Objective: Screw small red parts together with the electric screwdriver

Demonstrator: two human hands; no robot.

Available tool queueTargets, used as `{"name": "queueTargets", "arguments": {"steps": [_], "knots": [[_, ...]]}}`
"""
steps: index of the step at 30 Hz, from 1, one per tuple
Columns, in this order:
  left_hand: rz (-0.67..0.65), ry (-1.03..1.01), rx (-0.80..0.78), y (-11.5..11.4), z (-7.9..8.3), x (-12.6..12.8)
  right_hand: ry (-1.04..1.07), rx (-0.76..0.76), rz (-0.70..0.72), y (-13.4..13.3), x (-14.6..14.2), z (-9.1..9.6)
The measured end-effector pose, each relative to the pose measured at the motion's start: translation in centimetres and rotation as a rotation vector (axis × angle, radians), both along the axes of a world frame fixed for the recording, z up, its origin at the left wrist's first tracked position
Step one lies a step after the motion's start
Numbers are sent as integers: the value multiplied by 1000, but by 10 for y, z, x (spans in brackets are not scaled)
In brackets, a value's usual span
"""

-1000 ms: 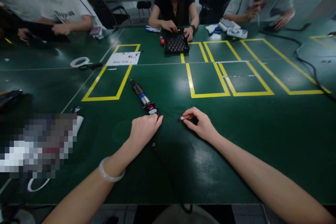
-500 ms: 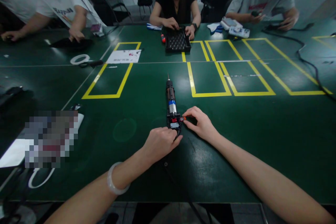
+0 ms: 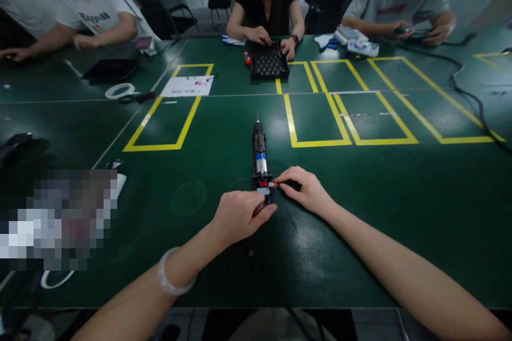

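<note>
An electric screwdriver (image 3: pixel 261 163) with its inner parts exposed lies on the green table, its thin bit pointing away from me. A silver motor with a blue band and red and grey parts show in its body. My left hand (image 3: pixel 240 216), a pale bangle on its wrist, is closed round the rear end, hiding that part. From the right, my right hand (image 3: pixel 306 190) pinches a small red and orange part (image 3: pixel 273 184) at the side of the housing, near the red parts. Whether it is attached there, I cannot tell.
A black cable (image 3: pixel 264 273) with a round end lies below my left hand. Yellow tape outlines (image 3: pixel 322 144) mark the table. Across it a person handles a black tray (image 3: pixel 270 75). A printed sheet (image 3: pixel 186 87) and tape roll (image 3: pixel 120 90) lie left; other people sit beyond.
The small red and orange part has moved left, closer against the screwdriver, with my right hand. My left hand has shifted slightly left. A person at far left has drawn a hand back from a black tray.
</note>
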State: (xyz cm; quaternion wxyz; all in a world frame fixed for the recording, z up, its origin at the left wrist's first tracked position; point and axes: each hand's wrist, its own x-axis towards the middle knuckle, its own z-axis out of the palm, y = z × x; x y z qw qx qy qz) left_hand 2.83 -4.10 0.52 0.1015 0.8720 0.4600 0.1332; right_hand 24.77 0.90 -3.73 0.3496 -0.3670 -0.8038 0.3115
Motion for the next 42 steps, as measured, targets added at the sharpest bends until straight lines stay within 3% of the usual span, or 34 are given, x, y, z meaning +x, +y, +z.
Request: {"name": "queueTargets", "arguments": {"steps": [3,5,10,14,19,25,31,37,42], "knots": [[47,-137,91,14,9,0,-13,8,26,1,0,-1],[1,-175,153,28,11,5,-8,20,39,2,0,-2],[-61,-49,139,58,0,22,7,42,55,4,1,-4],[-26,3,73,60,-10,21,41,12,39,5,2,-5],[-3,8,64,56,-8,1,38,-15,20,4,3,-4],[92,111,58,65,-4,-43,13,-29,8,2,2,0],[182,179,33,86,-6,-114,-1,-38,-4,2,2,1],[171,201,21,113,-12,-184,-2,-43,-10,2,2,0],[129,334,22,126,-7,-225,-4,-36,-11,2,2,1]]}}
